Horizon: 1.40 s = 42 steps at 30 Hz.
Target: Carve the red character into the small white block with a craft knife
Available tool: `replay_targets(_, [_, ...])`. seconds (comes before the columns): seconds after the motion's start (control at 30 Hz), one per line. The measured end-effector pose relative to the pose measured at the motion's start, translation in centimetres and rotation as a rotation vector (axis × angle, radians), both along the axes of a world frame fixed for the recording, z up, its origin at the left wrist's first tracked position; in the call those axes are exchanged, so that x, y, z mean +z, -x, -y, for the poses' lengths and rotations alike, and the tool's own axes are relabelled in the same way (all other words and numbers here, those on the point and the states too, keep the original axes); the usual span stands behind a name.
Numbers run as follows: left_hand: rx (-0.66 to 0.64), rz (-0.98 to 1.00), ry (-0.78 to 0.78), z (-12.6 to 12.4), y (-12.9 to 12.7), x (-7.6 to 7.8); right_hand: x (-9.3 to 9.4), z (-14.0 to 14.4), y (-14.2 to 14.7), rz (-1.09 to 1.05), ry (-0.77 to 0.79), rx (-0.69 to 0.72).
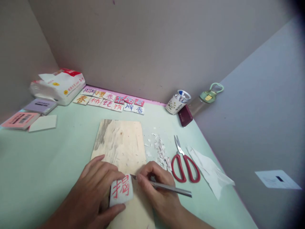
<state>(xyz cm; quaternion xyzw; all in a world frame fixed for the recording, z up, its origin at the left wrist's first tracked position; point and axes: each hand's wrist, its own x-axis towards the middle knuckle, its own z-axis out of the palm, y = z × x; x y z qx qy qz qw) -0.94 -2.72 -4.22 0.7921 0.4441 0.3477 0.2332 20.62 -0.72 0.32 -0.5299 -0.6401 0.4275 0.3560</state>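
My left hand (100,187) grips a small white square block (121,198) by its edges, thumb below and fingers above. A red character is drawn on the block's face. In a pen-like grip, my right hand (157,187) holds a craft knife (175,189) with a slim metal handle. Its blade points left, at the upper right corner of the block; whether it touches cannot be made out. Both hands are over a wooden board (121,136) that has grey marks along its upper left side.
Right of the board lie white shavings (160,151), red-handled scissors (186,165) and a tissue (209,171). Farther back are several character cards (111,103), a tissue pack (59,86), a can (176,104), a dark red box (185,115) and a bottle (202,101). Packaged blocks (21,120) sit left.
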Motion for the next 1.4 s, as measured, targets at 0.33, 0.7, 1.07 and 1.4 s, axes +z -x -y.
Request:
replay_targets(0.33, [0.001,0.021,-0.010,0.0,0.0,0.1,1.1,-0.2,0.2,0.025,0.060,0.097])
replay_targets(0.7, [0.014,-0.011,-0.040,0.0,-0.1,0.4,1.2,0.0,0.1,0.039,0.045,0.158])
replay_targets(1.07, [-0.005,-0.073,-0.089,-0.1,0.0,0.2,1.4,-0.3,-0.1,0.021,0.182,0.078])
replay_targets(1.4, [0.003,-0.068,-0.085,-0.1,-0.2,0.4,1.6,-0.1,0.0,0.030,0.119,0.104])
